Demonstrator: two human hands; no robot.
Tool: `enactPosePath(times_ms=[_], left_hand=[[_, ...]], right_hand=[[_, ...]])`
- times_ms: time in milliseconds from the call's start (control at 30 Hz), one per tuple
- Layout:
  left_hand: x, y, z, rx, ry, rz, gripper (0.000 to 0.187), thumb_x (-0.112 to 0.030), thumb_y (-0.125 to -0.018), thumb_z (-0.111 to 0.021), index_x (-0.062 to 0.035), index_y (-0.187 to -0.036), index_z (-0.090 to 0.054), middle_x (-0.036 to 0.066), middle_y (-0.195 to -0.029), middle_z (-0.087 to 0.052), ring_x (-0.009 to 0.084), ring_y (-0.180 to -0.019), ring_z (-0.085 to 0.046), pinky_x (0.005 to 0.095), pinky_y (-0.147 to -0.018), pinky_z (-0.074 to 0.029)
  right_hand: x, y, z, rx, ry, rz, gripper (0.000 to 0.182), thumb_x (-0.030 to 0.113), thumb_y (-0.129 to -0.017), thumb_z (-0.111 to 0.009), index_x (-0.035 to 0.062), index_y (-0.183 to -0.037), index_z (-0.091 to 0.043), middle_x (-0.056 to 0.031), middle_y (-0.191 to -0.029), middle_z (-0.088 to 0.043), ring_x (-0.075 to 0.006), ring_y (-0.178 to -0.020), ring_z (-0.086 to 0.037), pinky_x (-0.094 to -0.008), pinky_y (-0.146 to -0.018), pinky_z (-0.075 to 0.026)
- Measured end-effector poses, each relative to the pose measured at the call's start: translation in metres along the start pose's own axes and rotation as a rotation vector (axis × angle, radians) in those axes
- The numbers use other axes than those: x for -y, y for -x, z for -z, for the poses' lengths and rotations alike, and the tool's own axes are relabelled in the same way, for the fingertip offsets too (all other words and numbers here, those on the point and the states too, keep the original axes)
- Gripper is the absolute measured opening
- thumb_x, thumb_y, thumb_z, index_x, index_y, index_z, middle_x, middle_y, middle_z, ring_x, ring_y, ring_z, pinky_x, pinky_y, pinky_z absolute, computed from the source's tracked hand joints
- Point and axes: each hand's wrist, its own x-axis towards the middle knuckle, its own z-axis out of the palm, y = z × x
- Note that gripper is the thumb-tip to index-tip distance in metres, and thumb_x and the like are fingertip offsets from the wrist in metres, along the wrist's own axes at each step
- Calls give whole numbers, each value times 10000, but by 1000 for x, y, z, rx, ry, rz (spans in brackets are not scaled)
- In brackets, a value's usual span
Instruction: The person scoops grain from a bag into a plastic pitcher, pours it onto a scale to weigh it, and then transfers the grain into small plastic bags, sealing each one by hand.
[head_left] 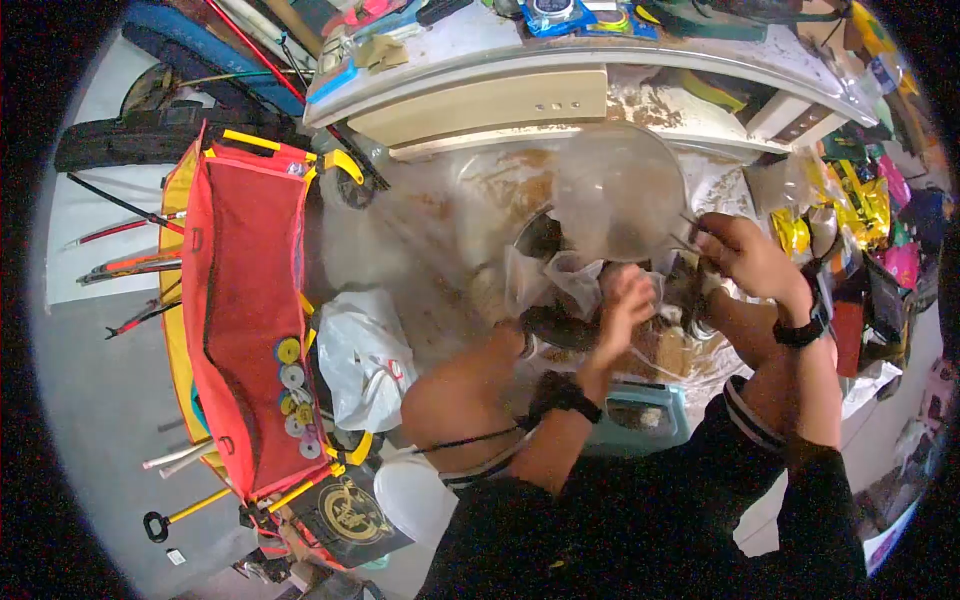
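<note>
The fingers of the left hand (625, 300) are curling narrow and pinching the crumpled edge of a clear plastic bag (575, 275), just right of the frame's centre. The right hand (745, 255), at about three o'clock from the left one, is closing its fingers around a small dark object (690, 290) that is too blurred to identify; thin wire-like ends are sticking out at its ten o'clock. Both wrists are wearing dark bands, the one on the right wrist being a black watch (800, 330). The bag is lying between the two hands, above the person's bare knee (460, 400). At twelve o'clock from the hands, a large clear dome-shaped cover (615, 185) is resting against a worn cream-coloured appliance (480, 105). At nine o'clock, a red and yellow fabric tool bag (245, 300) is standing open, with a white plastic bag (365, 355) just beside it.
</note>
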Motion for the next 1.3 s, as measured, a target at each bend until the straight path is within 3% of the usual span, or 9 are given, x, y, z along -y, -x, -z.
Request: enactPosePath(times_ms=[133,200,333,467,633,733,833,933,1300], left_hand=[[-108,26,-15,89,9,-219,434,-226,-863,-571,-41,-1242,-472,96,-1202,-542,241,-1092,-525,444,-945,-417],[-148,46,-22,207,-81,-200,631,-238,-881,-531,-110,-1425,-237,65,-1227,-489,188,-1070,-513,344,-889,-420],[-179,75,-25,342,-151,-320,478,-245,-859,-524,-22,-1275,-450,100,-1301,-458,171,-923,-559,327,-706,-510],[-198,87,-14,95,-112,-227,415,-312,-915,-494,-2,-1191,-506,111,-1137,-582,142,-829,-544,271,-616,-469],[-230,98,9,-44,110,-209,391,-351,-947,-439,-10,-1104,-547,144,-1079,-606,240,-975,-567,385,-870,-445],[-238,97,27,-53,59,-293,277,-293,-936,-488,-33,-1008,-551,80,-859,-598,211,-748,-587,365,-699,-504],[-258,109,18,-150,-38,-405,275,-239,-891,-536,32,-940,-537,57,-712,-498,150,-527,-490,322,-509,-473],[-268,115,33,-97,-20,-340,267,-236,-888,-539,28,-930,-540,53,-686,-506,148,-504,-485,308,-499,-460],[-278,132,53,-102,19,-291,223,-243,-939,-477,-27,-983,-513,23,-684,-487,137,-526,-466,312,-531,-427]], right_hand=[[33,-7,-32,205,-679,-130,253,256,-974,-431,23,-1017,-520,-23,-700,-547,-91,-615,-510,-252,-554,-424],[37,-17,-59,240,-823,36,276,270,-991,-386,31,-1030,-518,12,-700,-509,-71,-590,-457,-221,-568,-388],[56,-39,-99,253,-959,239,260,251,-992,-378,36,-970,-523,1,-749,-532,-91,-632,-483,-237,-605,-408],[67,-50,-118,339,-928,278,269,270,-985,-410,29,-988,-531,-3,-773,-544,-100,-714,-507,-257,-682,-434],[64,-71,-134,538,-638,285,237,221,-958,-471,10,-989,-576,-49,-839,-601,-124,-831,-537,-288,-786,-444],[29,-96,-173,360,-419,218,244,204,-889,-559,40,-1069,-577,-98,-890,-632,-180,-819,-585,-320,-760,-476],[-41,-109,-204,261,485,119,699,309,-660,-719,142,-1282,-446,-210,-1015,-605,-359,-961,-583,-459,-780,-473],[-67,-120,-224,374,783,-103,602,319,-749,-653,218,-1306,-446,-204,-1014,-617,-325,-872,-636,-463,-724,-514],[-135,-137,-262,522,822,87,286,224,-741,-605,110,-1002,-627,-145,-908,-636,-327,-859,-617,-447,-713,-494]])
